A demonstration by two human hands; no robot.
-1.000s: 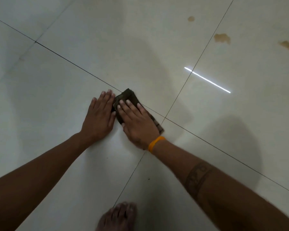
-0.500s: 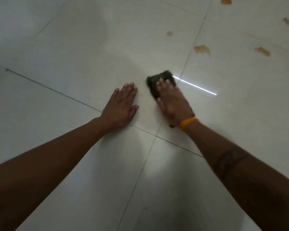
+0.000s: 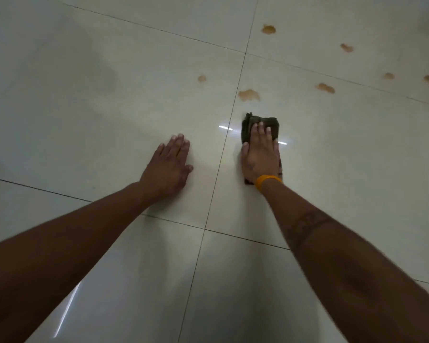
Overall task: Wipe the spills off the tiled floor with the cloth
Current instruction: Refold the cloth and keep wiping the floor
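- Cloth [image 3: 261, 121], dark and folded into a pad, lies flat on the pale glossy tiled floor [image 3: 109, 95], just right of the grout line that runs away from the person; its far edge shows beyond the fingertips, a corner shows near the wrist.
- Right hand [image 3: 260, 154] rests palm-down on the cloth, fingers straight and held close together, pressing it to the tile; an orange wristband [image 3: 268, 181] circles the wrist, and a dark band-shaped mark crosses the forearm.
- Left hand [image 3: 170, 164] lies flat on the bare tile to the left of the same grout line, fingers straight and side by side, thumb out to the side; it is well apart from the cloth.
- Nearest brown spill [image 3: 249, 94] sits just beyond the cloth's far edge, not touching it.
- Smaller spill [image 3: 201, 78] lies on the tile left of the grout line; several further brown spots [image 3: 325, 87] are scattered farther away on the right.
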